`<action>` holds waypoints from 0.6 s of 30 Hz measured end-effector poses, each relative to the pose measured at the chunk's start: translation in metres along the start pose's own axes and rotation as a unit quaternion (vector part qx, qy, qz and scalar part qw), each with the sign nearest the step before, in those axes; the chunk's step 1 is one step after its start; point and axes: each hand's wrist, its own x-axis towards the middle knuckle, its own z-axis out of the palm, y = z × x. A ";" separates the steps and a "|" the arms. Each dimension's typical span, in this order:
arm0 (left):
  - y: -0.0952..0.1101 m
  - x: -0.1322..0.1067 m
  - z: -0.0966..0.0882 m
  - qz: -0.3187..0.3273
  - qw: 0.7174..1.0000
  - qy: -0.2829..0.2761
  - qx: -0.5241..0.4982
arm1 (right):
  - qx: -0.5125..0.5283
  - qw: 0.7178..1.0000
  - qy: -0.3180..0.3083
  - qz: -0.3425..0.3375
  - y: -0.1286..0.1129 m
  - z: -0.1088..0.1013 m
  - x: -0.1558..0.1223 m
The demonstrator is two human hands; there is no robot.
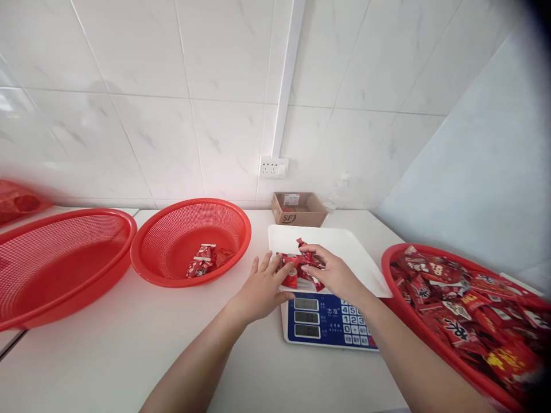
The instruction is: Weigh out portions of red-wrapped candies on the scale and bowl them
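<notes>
Over the left edge of the scale's white pan (336,238), my left hand (264,287) is open with its fingers spread, its fingertips beside several small red snack packets (290,276). My right hand (331,272) comes in from the right. Its thumb and fingers close round red wrapped packets at the front of the pan; how many it grips is hidden. Below the pan, the blue panel of the electronic scale (329,321) faces me, with displays and a keypad partly behind my right forearm.
A red mesh basket (146,244) on the left holds a few red packets. Another red basket (86,287) stands farther left. At right, a red basket (390,269) is heaped with packets. A small cardboard box (299,217) sits behind the scale, below a wall socket (274,167).
</notes>
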 end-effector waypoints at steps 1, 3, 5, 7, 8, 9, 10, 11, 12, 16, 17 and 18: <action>0.000 0.000 0.000 0.002 1.000 0.001 0.003 | -0.007 1.000 0.021 0.004 0.004 -0.003 0.001; 0.000 0.000 0.000 0.006 1.000 0.002 0.001 | -0.035 0.997 0.071 0.012 0.012 -0.008 0.002; 0.000 0.000 -0.001 0.005 1.000 0.000 -0.004 | -0.068 0.991 0.113 0.014 0.021 -0.010 0.003; 0.001 0.000 -0.002 0.001 1.000 -0.005 -0.002 | -0.079 0.989 0.120 0.016 0.027 -0.008 0.002; 0.002 -0.001 -0.003 -0.001 1.000 -0.008 0.003 | -0.074 0.990 0.115 0.019 0.029 -0.006 0.002; 0.002 -0.001 -0.004 -0.002 1.000 -0.010 0.008 | -0.063 0.992 0.108 0.023 0.030 -0.003 0.002; 0.003 -0.001 -0.005 -0.003 1.000 -0.011 0.012 | -0.051 0.993 0.104 0.027 0.031 0.000 0.001; 0.003 -0.001 -0.006 -0.003 1.000 -0.013 0.015 | -0.039 0.993 0.105 0.028 0.032 0.002 0.001; 0.004 -0.002 -0.007 -0.004 1.000 -0.014 0.017 | -0.030 0.993 0.113 0.027 0.032 0.003 0.001; 0.003 -0.003 -0.011 -0.006 1.000 -0.014 0.014 | -0.012 0.988 0.155 0.022 0.033 -0.002 0.003; 0.003 -0.003 -0.011 -0.005 1.000 -0.011 0.011 | -0.015 0.986 0.164 0.023 0.032 -0.004 0.003; 0.002 -0.003 -0.012 -0.005 1.000 -0.007 0.009 | -0.021 0.985 0.169 0.024 0.031 -0.007 0.003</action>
